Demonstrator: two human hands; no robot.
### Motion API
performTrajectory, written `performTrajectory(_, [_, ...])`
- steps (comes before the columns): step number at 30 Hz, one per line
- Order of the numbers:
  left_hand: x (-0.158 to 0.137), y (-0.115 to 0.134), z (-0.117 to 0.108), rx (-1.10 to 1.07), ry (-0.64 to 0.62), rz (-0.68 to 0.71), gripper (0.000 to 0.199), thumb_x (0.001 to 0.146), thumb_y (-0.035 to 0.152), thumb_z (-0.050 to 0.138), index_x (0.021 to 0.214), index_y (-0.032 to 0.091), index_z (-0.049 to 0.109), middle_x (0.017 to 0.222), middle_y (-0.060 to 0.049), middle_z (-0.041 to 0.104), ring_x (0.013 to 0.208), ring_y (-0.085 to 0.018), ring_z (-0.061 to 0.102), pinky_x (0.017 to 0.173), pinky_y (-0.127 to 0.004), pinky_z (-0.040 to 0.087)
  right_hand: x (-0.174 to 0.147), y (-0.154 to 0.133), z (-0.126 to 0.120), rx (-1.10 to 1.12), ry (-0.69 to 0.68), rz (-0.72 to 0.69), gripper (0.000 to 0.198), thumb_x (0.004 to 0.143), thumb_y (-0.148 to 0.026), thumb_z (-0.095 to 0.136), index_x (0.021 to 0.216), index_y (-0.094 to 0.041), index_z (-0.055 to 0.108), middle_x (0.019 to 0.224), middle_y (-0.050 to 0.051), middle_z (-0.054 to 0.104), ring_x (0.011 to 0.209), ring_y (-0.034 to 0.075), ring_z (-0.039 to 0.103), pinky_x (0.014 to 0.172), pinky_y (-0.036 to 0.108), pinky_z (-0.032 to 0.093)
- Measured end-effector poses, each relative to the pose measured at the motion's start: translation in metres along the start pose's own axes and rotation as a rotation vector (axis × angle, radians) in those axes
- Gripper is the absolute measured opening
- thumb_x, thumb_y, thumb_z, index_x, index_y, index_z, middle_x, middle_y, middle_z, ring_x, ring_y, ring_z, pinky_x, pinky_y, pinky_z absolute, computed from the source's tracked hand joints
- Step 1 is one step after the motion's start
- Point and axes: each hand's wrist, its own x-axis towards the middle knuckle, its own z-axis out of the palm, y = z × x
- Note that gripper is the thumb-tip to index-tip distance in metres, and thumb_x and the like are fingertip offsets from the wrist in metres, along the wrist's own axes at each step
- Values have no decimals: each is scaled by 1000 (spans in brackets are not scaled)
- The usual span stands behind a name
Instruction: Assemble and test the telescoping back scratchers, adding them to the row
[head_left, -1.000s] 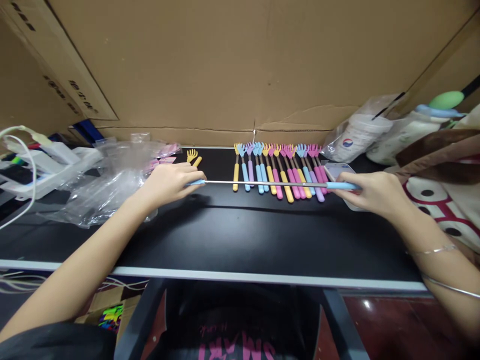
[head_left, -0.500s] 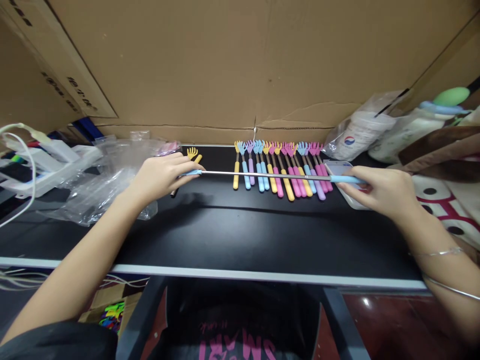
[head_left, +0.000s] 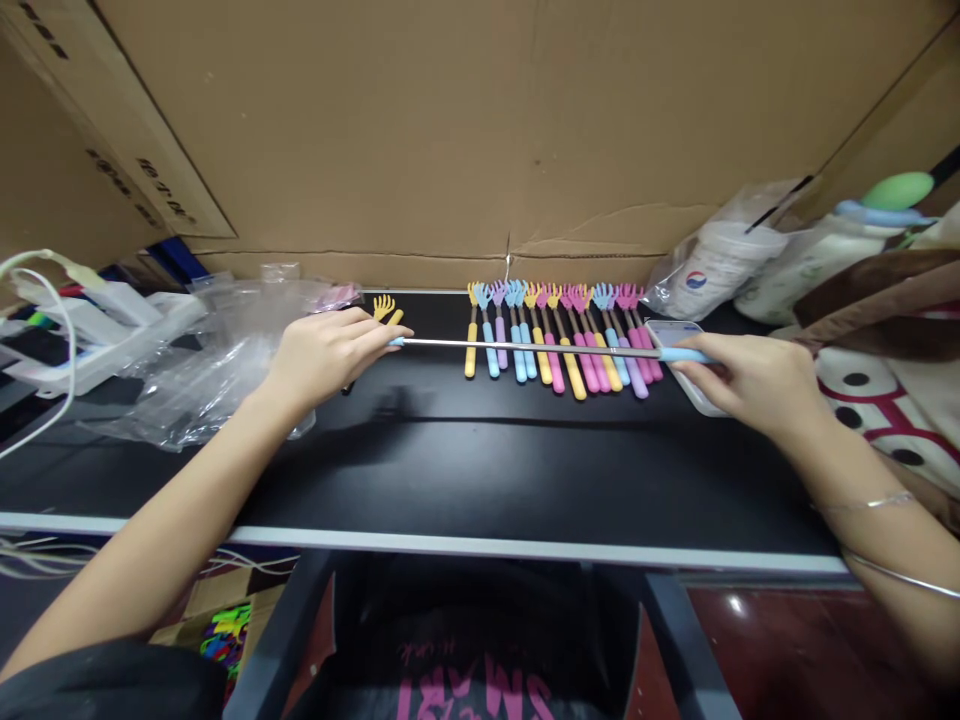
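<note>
A blue telescopic back scratcher (head_left: pixel 525 347) is stretched out long and held level above the black table. My left hand (head_left: pixel 330 355) is closed round its blue head end, which the fingers mostly cover. My right hand (head_left: pixel 757 385) grips the blue handle at the other end. Behind the rod lies a row of shortened back scratchers (head_left: pixel 574 340) in yellow, blue, purple and pink, claws toward the cardboard. Just beyond my left hand lies a yellow back scratcher (head_left: pixel 384 307), partly hidden by the fingers.
Clear plastic bags (head_left: pixel 217 370) and a white plastic rack (head_left: pixel 112 340) with a cable are at left. A phone (head_left: pixel 679 335), a bagged paper cup (head_left: pixel 724 268), a bottle (head_left: pixel 840 255) and a patterned cloth bag (head_left: pixel 885 400) stand at right. Upright cardboard (head_left: pixel 450 130) backs the black table (head_left: pixel 480 490).
My left hand's fingers have slid slightly right and cover more of the blue head end. The stretched back scratcher stays level between both hands.
</note>
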Motion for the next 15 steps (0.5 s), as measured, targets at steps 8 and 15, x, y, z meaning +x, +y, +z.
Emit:
performTrajectory(8, [14,34,3,-131,-1,98,26,95,33,43,95,23,67,71,1,69,65,-11,62,55,-23,39,12,-37,-1,123,-108,-50,33,90,-39,43,84,-17,67,70,3,69,59,13,60,53,22,32])
performTrajectory(15, [23,52,-1,-157,18,104,30,96,33,40,84,21,65,63,2,65,60,-11,58,51,-23,34,18,-54,-6,143,-163,-14,36,91,-43,40,85,-19,66,71,3,69,59,13,60,54,24,31])
